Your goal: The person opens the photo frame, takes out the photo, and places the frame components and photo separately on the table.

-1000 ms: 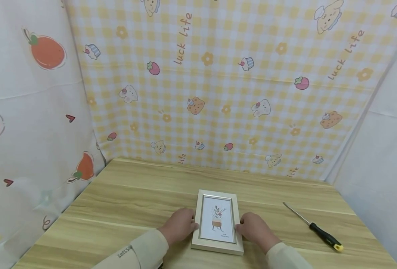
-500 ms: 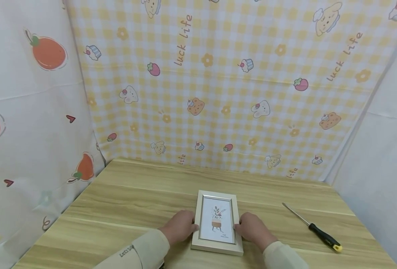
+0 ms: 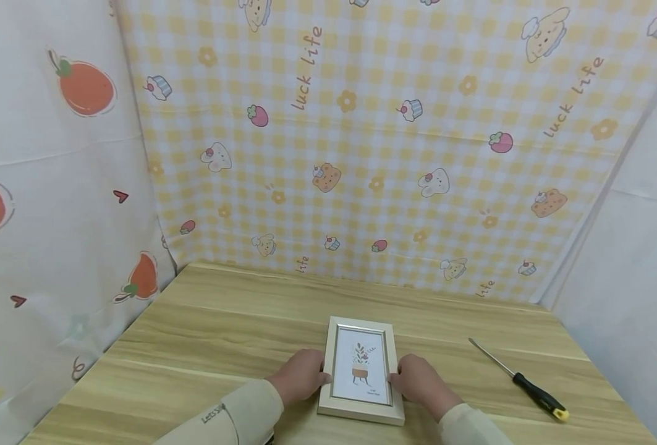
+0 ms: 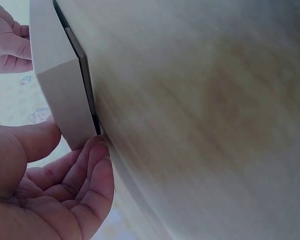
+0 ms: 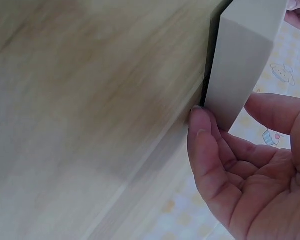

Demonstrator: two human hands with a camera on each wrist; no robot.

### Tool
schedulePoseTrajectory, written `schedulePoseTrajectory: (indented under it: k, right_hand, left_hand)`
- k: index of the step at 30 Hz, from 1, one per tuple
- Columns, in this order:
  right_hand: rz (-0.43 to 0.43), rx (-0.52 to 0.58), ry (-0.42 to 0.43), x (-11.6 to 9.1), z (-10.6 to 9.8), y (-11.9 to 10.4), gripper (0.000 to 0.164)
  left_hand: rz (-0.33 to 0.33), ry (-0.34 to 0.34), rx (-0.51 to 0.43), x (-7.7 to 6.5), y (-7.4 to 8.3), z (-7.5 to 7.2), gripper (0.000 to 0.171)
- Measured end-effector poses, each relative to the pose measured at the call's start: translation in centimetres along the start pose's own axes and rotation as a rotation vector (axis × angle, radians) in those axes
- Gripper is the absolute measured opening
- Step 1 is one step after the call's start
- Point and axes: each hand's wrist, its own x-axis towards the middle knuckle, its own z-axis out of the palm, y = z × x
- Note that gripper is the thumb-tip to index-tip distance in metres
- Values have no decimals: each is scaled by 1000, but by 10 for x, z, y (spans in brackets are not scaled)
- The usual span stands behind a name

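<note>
A cream picture frame (image 3: 361, 415) lies face up on the wooden table, a potted-plant print behind its silver inner edge. My left hand (image 3: 301, 376) grips its left side, thumb on the top face and fingers curled at the underside. On the opposite side my right hand (image 3: 419, 380) holds it in the same way. In the left wrist view the fingertips (image 4: 101, 145) reach the lower edge of the frame (image 4: 65, 100), where a dark backing shows. The right wrist view has the fingers (image 5: 205, 135) tucked at the bottom edge of the frame (image 5: 242, 60).
To the right lies a screwdriver (image 3: 539, 393) with a black and yellow handle, its tip pointing away to the back left. The wooden table (image 3: 222, 321) ends at a yellow checked cloth (image 3: 356, 142) behind. White cloths hang at left and right.
Both hands keep their hold on the picture frame, which stays in place on the table. The whole head view has shifted slightly.
</note>
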Motion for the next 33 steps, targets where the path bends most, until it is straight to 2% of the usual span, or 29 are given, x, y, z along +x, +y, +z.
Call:
schedulePoseTrajectory:
  k: [6,12,16,23,33]
  right_hand:
    - [26,21,-8,-2,-1,-1,21]
    - [-2,89,1,-5,-5,-1,20]
    - [14,211,-14,-2,-5,5,16]
    - [91,463,-71,3,-1,15,13]
    - [92,574,-143,3,-3,21,19]
  left_hand:
    - [15,7,18,2,-1,2,24]
    - [-4,-8,11,3,-1,2,25]
    - [-9,-11,4,3,-3,2,26]
    - [-17,-20,7,3,-4,3,23]
    - [-34,-18,-32,2,-2,2,23]
